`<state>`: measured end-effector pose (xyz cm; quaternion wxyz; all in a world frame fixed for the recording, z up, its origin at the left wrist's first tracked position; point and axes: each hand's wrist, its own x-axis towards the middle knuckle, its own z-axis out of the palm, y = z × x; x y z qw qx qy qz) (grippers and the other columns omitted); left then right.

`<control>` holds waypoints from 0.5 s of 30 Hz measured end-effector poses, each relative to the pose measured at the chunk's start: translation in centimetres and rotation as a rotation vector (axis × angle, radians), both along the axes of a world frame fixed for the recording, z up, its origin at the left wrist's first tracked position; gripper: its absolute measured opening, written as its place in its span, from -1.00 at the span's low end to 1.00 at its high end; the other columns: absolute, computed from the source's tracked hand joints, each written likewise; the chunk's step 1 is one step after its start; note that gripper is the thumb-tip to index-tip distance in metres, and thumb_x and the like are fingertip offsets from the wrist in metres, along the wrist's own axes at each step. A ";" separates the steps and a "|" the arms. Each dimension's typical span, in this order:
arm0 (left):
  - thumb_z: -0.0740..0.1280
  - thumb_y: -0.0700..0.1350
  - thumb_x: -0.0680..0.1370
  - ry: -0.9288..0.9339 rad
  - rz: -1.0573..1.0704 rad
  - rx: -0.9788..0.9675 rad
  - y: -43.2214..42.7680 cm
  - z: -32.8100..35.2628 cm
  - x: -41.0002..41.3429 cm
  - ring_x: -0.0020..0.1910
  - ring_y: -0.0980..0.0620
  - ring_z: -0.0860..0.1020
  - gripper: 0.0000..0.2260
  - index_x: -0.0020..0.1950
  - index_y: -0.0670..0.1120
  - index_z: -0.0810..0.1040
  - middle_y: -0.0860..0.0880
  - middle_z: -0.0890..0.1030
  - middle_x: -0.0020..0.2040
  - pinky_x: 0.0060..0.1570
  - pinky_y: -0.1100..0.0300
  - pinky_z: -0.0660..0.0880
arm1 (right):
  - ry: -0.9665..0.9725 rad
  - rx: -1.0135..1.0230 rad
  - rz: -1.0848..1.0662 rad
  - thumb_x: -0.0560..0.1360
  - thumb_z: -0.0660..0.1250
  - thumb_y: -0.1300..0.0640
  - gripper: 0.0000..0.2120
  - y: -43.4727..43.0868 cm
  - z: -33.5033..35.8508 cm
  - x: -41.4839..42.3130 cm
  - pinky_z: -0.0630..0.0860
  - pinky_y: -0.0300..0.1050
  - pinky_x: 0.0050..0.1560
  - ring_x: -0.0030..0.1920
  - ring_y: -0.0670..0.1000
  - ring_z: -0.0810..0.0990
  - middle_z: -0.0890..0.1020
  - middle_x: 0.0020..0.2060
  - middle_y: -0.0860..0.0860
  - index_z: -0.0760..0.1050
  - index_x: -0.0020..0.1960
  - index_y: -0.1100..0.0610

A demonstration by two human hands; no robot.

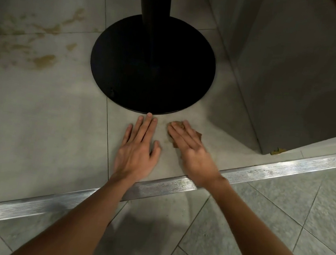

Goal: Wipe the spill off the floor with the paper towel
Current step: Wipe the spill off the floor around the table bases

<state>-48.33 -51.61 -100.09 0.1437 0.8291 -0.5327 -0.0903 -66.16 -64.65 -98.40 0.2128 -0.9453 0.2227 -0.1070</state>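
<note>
Towel, brown and soaked, lies on the floor beside the base, pressed under the flat right hand. Left hand rests flat too. Wiping is in hand; next should come the stains far left.

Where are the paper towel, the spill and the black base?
paper towel (pixel 198 134), head view, its bare brown corner.
spill (pixel 43 60), head view, a large brown patch.
black base (pixel 117 67), head view, left part of the disc.
</note>
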 end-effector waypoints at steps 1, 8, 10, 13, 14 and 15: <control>0.09 0.10 0.76 -0.001 -0.002 0.001 0.1 0.1 0.0 0.79 0.06 -0.15 -0.35 0.81 0.00 -0.06 0.04 -0.13 0.81 0.77 -0.12 -0.04 | 0.032 -0.003 0.033 0.57 0.13 0.33 -0.25 -1.2 0.1 -0.8 0.11 0.12 0.75 0.77 0.06 0.00 0.24 0.73 -0.04 0.20 0.75 0.06; 0.16 0.00 0.78 0.032 0.038 -0.003 1.1 0.4 -0.6 0.79 0.00 -0.08 -0.42 0.79 -0.06 0.11 -0.02 0.01 0.81 0.76 -0.15 -0.04 | 0.005 0.130 -0.446 0.57 0.17 0.43 -0.25 -1.3 1.2 0.2 0.12 0.20 0.72 0.76 0.21 0.04 0.25 0.72 0.04 0.21 0.73 0.14; 0.10 0.01 0.78 0.026 0.058 0.025 1.9 0.6 -0.9 0.79 -0.01 -0.10 -0.43 0.80 -0.04 0.08 -0.01 -0.01 0.81 0.76 -0.16 -0.06 | -0.008 0.108 -0.397 0.54 0.20 0.43 -0.21 1.4 0.9 -0.1 0.16 0.27 0.70 0.77 0.22 -0.01 0.24 0.73 0.06 0.16 0.75 0.16; -0.02 0.07 0.76 0.004 0.044 0.061 2.3 0.7 -0.9 0.79 0.01 -0.16 -0.40 0.81 0.01 -0.05 0.02 -0.10 0.81 0.76 -0.15 -0.09 | 0.024 0.038 -0.119 0.49 0.29 0.49 -0.03 3.7 0.1 -3.0 0.13 0.25 0.73 0.78 0.13 -0.10 0.12 0.77 -0.05 0.03 0.79 0.05; -0.02 0.07 0.76 0.002 0.047 0.066 2.2 0.8 -0.9 0.79 0.02 -0.17 -0.39 0.81 0.02 -0.07 0.03 -0.12 0.81 0.77 -0.15 -0.10 | 0.038 0.020 -0.023 0.49 0.27 0.47 -0.03 3.1 0.1 -4.1 0.10 0.20 0.75 0.78 0.10 -0.10 0.10 0.77 -0.08 0.03 0.79 0.02; -0.02 0.07 0.76 -0.001 0.053 0.069 2.1 0.8 -0.9 0.79 0.03 -0.18 -0.39 0.81 0.03 -0.08 0.03 -0.13 0.81 0.77 -0.14 -0.10 | 0.052 0.021 0.034 0.49 0.22 0.44 -0.07 1.8 0.1 -4.9 0.08 0.15 0.76 0.78 0.08 -0.07 0.12 0.76 -0.09 0.06 0.78 0.00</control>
